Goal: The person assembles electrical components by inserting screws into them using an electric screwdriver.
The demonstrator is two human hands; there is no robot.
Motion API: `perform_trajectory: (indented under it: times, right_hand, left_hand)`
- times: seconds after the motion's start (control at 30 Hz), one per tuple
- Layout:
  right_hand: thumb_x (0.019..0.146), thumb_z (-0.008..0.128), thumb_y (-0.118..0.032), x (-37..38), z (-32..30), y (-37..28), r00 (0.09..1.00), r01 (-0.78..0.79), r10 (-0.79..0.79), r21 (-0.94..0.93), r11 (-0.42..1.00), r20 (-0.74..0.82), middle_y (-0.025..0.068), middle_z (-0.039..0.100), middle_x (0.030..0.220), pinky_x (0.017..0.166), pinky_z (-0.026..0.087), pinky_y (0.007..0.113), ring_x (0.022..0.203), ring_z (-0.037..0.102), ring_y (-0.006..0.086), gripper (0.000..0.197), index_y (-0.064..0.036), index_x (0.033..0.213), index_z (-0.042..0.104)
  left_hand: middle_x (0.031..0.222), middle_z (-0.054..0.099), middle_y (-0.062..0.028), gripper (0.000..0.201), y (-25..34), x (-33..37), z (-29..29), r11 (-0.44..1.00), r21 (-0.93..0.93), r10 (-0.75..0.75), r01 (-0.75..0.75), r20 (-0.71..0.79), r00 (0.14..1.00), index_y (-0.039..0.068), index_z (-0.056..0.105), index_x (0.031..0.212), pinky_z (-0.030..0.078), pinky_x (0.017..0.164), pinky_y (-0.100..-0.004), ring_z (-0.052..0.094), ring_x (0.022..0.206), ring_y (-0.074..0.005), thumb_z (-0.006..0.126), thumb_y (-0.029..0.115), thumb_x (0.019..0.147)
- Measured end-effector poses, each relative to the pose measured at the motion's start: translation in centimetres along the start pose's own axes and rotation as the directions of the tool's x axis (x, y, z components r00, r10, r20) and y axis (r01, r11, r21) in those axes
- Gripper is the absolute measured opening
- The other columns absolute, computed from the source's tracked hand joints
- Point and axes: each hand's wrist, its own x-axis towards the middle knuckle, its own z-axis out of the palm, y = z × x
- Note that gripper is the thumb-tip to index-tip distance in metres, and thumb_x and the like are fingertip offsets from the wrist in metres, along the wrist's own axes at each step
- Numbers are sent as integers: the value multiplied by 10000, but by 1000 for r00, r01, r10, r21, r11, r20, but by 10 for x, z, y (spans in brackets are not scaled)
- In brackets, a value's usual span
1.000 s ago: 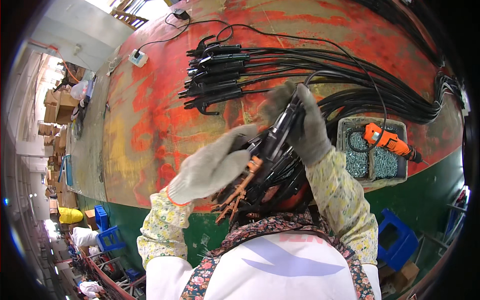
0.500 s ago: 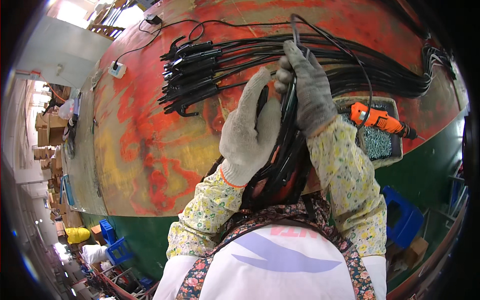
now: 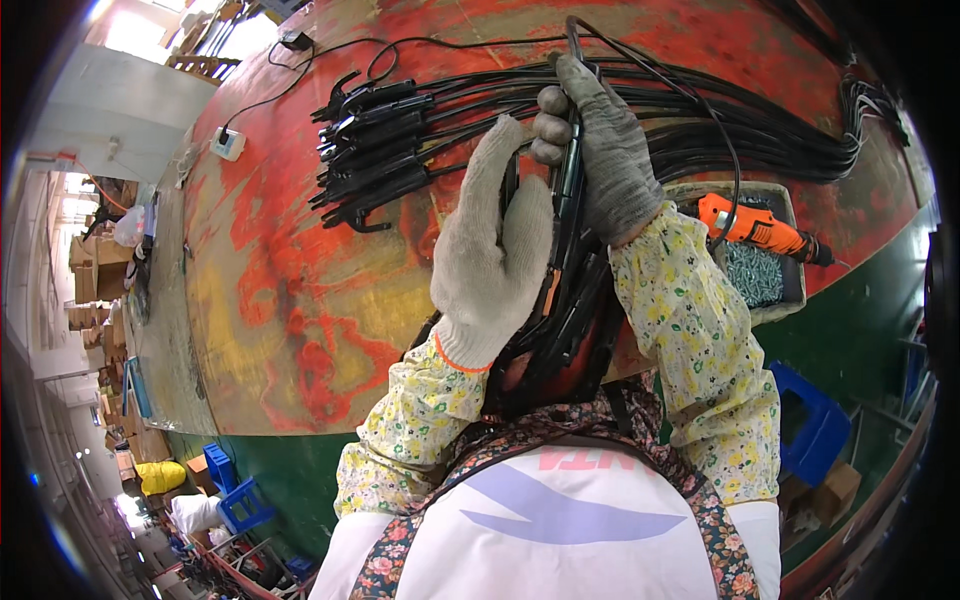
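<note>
My right hand [image 3: 610, 150], in a grey glove, is closed around a black handle [image 3: 569, 185] that looks like part of a welding electrode holder. A black cable [image 3: 574, 40] loops up from above this hand. My left hand [image 3: 490, 250], in a whitish glove, lies beside the handle with its fingers stretched and its thumb apart. A black piece [image 3: 511, 180] shows between that thumb and the fingers; whether the hand grips it is unclear. Several more black holders [image 3: 580, 330] lie in a heap below my hands, close to my body.
A row of black electrode holders [image 3: 370, 145] lies on the red worktable [image 3: 300, 300], their cables [image 3: 740, 110] running right. An orange power screwdriver [image 3: 765, 230] rests across a box of screws [image 3: 755, 275]. A white power socket [image 3: 228, 144] sits at left; a blue stool [image 3: 808, 425] stands at lower right.
Both hands have shifted slightly up and left, with the held handle and cable loop moving along. The right hand stays closed on the handle; the left keeps its fingers stretched.
</note>
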Motion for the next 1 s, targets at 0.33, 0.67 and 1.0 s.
perform_trajectory:
  times: [0.33,0.67,1.0]
  right_hand:
    - [909,586,-215,-13,11,3,985,24,-51,-161,987,-167,0,511,698,441,469,240,561,521,87,154,-96,858,502]
    - [914,582,-201,-4,9,-2,993,2,-17,-130,991,-116,12,519,719,437,475,233,549,527,87,147,-74,936,511]
    - [812,702,-277,-25,-10,-25,967,138,-249,-693,708,-62,75,602,1006,792,499,308,902,603,187,559,-46,1262,463]
  left_hand:
    - [993,662,-175,349,-4,6,-6,968,235,96,-87,-27,995,-18,524,1226,493,652,-249,665,752,-181,545,14,879]
    - [1034,651,-186,280,-10,7,0,971,127,200,-200,15,980,-28,559,1157,501,744,-290,671,877,-260,504,-20,883]
    - [874,585,-60,791,-2,-11,31,529,-168,-668,832,522,531,110,126,1424,511,520,-306,591,574,-164,624,35,814]
